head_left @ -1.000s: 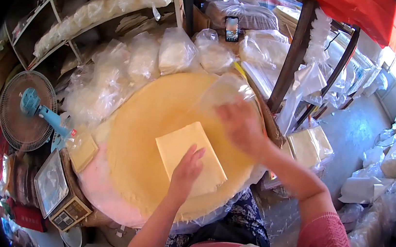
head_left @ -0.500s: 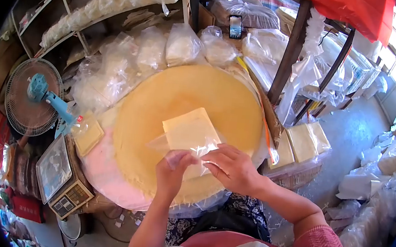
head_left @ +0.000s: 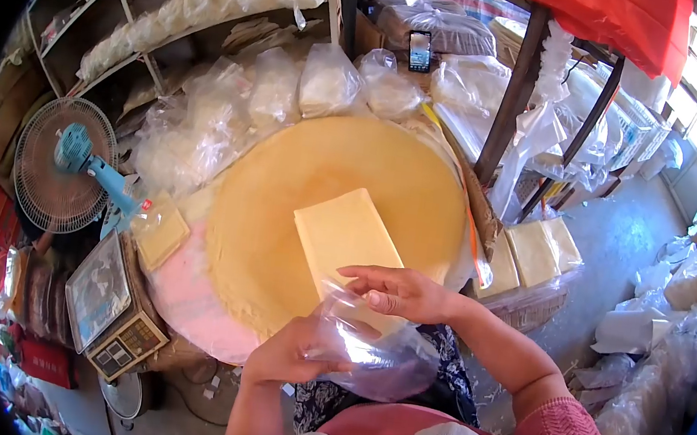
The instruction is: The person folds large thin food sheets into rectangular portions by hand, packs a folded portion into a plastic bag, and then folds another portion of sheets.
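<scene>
A clear plastic bag (head_left: 388, 364) hangs low over the lap at the near edge of the round table. My left hand (head_left: 286, 352) is closed on its left side, with some fingers seen through the film. My right hand (head_left: 408, 295) is just above the bag, fingers stretched out to the left and apart from the thumb; whether the fingertips touch the film I cannot tell. Beyond the hands, a rectangular stack of pale yellow sheets (head_left: 347, 230) lies on a large round yellow layer (head_left: 275, 183). The right fingers cover the stack's near end.
A digital scale (head_left: 118, 312) and a blue fan (head_left: 72, 152) stand on the left. Filled plastic bags (head_left: 329, 82) line the far edge. A phone (head_left: 419, 51) stands at the back. Bundled yellow sheets (head_left: 529, 251) and a dark post (head_left: 512, 99) are on the right.
Both hands have come down toward the lap, drawing the plastic bag off the yellow stack. The bag now bulges wide, and the right hand's fingers have straightened.
</scene>
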Available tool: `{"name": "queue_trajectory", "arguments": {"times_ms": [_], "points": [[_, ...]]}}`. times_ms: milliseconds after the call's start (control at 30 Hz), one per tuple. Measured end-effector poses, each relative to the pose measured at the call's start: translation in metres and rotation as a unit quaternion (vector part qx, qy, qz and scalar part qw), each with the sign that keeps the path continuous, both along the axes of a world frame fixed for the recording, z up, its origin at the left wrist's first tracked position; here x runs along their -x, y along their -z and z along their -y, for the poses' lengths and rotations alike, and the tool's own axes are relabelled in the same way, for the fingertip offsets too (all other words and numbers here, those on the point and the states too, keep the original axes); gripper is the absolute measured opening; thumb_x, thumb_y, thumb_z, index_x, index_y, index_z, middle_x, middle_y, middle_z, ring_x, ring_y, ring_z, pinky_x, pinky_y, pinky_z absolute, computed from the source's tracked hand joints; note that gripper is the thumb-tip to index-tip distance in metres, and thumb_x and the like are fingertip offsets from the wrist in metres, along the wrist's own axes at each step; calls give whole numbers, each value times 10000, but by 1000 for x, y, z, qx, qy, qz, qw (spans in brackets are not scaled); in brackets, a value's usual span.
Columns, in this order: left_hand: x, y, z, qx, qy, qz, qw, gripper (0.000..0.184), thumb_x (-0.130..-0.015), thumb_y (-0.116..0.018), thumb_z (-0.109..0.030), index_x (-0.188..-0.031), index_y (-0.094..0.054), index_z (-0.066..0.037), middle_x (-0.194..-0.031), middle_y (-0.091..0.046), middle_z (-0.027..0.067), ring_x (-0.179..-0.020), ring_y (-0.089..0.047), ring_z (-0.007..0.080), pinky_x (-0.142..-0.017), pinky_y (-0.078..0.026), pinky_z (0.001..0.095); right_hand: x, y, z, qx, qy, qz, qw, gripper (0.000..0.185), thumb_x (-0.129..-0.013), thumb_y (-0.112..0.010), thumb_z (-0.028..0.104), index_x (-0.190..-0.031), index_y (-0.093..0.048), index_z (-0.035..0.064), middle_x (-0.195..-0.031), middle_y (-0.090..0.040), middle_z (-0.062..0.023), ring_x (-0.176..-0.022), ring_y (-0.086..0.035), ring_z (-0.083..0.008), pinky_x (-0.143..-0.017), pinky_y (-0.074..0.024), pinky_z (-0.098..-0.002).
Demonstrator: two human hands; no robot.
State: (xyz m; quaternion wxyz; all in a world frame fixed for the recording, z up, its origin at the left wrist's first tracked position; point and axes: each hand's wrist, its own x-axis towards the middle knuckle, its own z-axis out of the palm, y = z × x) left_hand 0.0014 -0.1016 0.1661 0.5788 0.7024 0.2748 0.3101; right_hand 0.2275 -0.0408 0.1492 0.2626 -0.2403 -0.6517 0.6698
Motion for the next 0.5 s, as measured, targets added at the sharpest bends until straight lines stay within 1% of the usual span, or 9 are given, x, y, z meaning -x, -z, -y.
{"name": "queue_trajectory", "arguments": {"times_ms": [33,100,133,200,267,333,367,467,500], "points": [[2,0,4,72,-4,16,997,83,-731,-740,-70,-772,-673,-43,-931,-697,86,-1242,-465,243,-1107,-222,423,1,0,0,54,-21,-20,998,574,-924,-588,352,-1347,-427,-3,-1165,-592,-96,-1063,-546,-134,-902,-439,-276],[2,-2,6,95,-2,29,995,92,-732,-743,-72,-780,-670,-42,-908,-695,67,-1204,-486,224,-1111,-212,425,0,0,-2,73,-44,12,996,513,-913,-617,263,-1314,-459,-14,-1103,-599,-62,-1022,-538,-99,-876,-435,-256],[1,-4,3,48,3,25,999,103,-731,-748,-74,-789,-668,-45,-894,-693,56,-1169,-508,214,-1109,-215,421,-1,0,-3,82,-55,28,995,484,-907,-632,219,-1298,-475,-20,-1071,-603,-44,-1002,-534,-81,-863,-433,-246],[5,-1,0,-15,22,10,1000,135,-731,-755,-81,-831,-672,-48,-876,-693,37,-1091,-548,198,-1103,-224,410,-3,0,-3,110,-18,-6,994,426,-860,-690,185,-1206,-538,-11,-984,-627,-27,-892,-567,-66,-785,-451,-214],[19,8,-7,-47,49,-13,998,187,-734,-762,-88,-898,-682,-50,-866,-693,21,-1005,-585,186,-1093,-236,397,-9,0,-5,129,12,-18,991,361,-832,-716,139,-1130,-574,-8,-927,-639,-16,-829,-584,-61,-740,-461,-203],[23,9,-4,-44,-6,-3,999,225,-718,-778,-99,-918,-686,-50,-846,-691,10,-948,-603,173,-1071,-268,374,-17,3,-10,138,36,-8,990,292,-824,-711,80,-1071,-584,-9,-900,-639,-14,-812,-585,-66,-728,-463,-214],[25,9,-2,-42,-33,1,999,245,-711,-785,-105,-928,-687,-50,-837,-690,5,-919,-611,166,-1061,-283,363,-21,4,-12,128,44,-3,991,214,-815,-717,72,-984,-608,0,-855,-644,-16,-774,-591,-74,-696,-463,-214],[35,11,-3,47,-108,-27,993,241,-682,-811,-123,-879,-697,-46,-837,-689,-1,-930,-601,144,-1007,-348,332,-29,11,-14,101,39,21,994,175,-821,-718,99,-942,-634,4,-820,-643,-7,-768,-588,-65,-683,-456,-209],[40,13,-3,52,-124,-39,990,256,-673,-819,-127,-876,-693,-37,-840,-689,3,-929,-598,138,-978,-370,320,-30,15,-15,101,35,26,994,168,-827,-714,109,-936,-639,5,-814,-643,-4,-762,-588,-64,-685,-457,-209]]}}
